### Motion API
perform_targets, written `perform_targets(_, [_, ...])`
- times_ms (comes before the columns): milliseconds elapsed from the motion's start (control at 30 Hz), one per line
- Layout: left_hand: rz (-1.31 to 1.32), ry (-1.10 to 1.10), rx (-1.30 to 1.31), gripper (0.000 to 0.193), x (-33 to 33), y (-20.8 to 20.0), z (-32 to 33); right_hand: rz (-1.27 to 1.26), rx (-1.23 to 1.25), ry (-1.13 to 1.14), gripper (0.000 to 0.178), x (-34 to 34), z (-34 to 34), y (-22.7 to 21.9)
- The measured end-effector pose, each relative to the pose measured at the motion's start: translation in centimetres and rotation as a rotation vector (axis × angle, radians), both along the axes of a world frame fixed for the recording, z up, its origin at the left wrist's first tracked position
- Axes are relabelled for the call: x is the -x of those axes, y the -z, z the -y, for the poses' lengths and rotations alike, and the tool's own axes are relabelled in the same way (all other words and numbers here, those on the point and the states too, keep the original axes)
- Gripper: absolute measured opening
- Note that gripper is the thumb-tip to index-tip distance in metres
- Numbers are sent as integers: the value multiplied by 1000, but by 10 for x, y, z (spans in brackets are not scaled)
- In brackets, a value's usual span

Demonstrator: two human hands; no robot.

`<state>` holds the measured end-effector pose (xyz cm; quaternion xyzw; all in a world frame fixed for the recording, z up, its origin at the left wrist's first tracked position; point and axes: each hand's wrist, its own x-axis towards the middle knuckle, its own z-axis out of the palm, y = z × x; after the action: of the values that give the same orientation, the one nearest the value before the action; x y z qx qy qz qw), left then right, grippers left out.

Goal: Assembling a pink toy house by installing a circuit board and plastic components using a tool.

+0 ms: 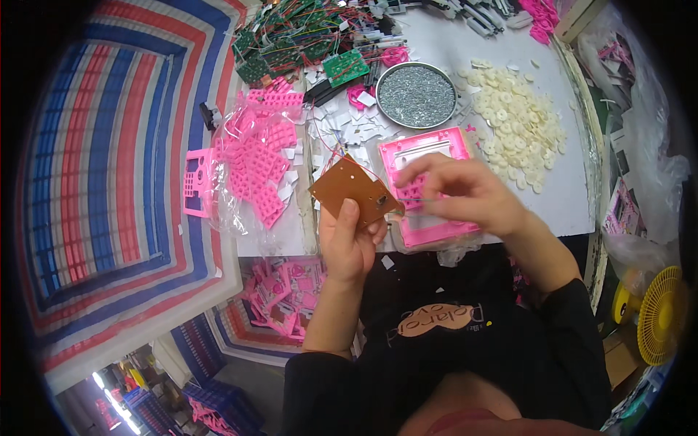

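Note:
My left hand (pixel 340 245) grips a brown circuit board (pixel 343 190) by its lower edge, thumb across its face. The board is tilted, with a small dark part near its right corner, and thin red and blue wires run up from its top. My right hand (pixel 476 195) is closed at the fingertips around thin, wire-like strands (pixel 416 200) that reach the board's right corner. Beneath the right hand lies a pink plastic casing (pixel 440 234) holding a pink keypad (pixel 411 187), partly hidden by my fingers.
A round tray (pixel 379 102) of small metal pieces stands behind the casing. Cream discs (pixel 516 123) are heaped to its right. Green circuit boards (pixel 291 43) with wires pile up at the back left. Pink keypads (pixel 258 171) lie left, beside a striped bag (pixel 196 254).

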<state>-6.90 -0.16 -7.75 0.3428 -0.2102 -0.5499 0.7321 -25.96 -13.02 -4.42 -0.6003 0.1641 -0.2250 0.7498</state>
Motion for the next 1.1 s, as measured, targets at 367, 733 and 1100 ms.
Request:
perform_targets(367, [520, 369, -61, 34, 25, -19, -13, -208, 278, 209, 27, 39, -6, -29])
perform_targets(733, [942, 445, 111, 23, 21, 2, -27, -1062, 401, 507, 24, 180, -24, 2])
perform_targets(1100, [746, 676, -117, 32, 41, -18, -35, -312, 462, -250, 34, 50, -7, -21])
